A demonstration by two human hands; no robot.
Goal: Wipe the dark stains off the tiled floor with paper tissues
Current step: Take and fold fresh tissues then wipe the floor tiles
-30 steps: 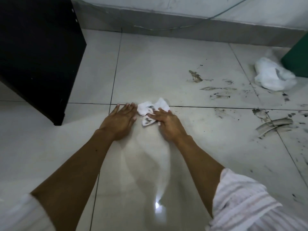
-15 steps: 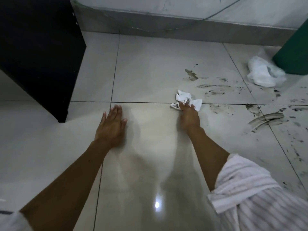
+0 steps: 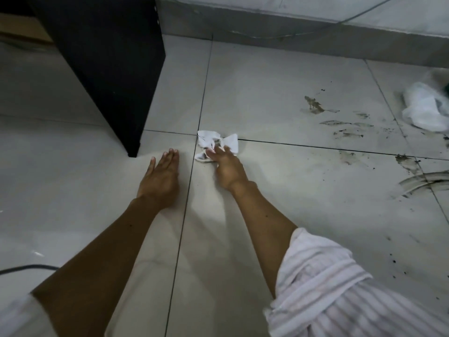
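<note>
Left hand (image 3: 160, 181) lies flat on the tiled floor (image 3: 279, 190), fingers straight, holding nothing. Just beside it, right hand (image 3: 224, 166) presses a crumpled, soiled tissue (image 3: 213, 142) onto a tile joint. Dark stains (image 3: 345, 127) streak the tiles further right.

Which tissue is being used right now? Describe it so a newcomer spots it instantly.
Start at the black cabinet on the left and follow the floor joint rightward from its corner. The crumpled tissue lies there under the right hand. Unlike the larger white bundle at the far right, it is small and dirt-smudged.
</note>
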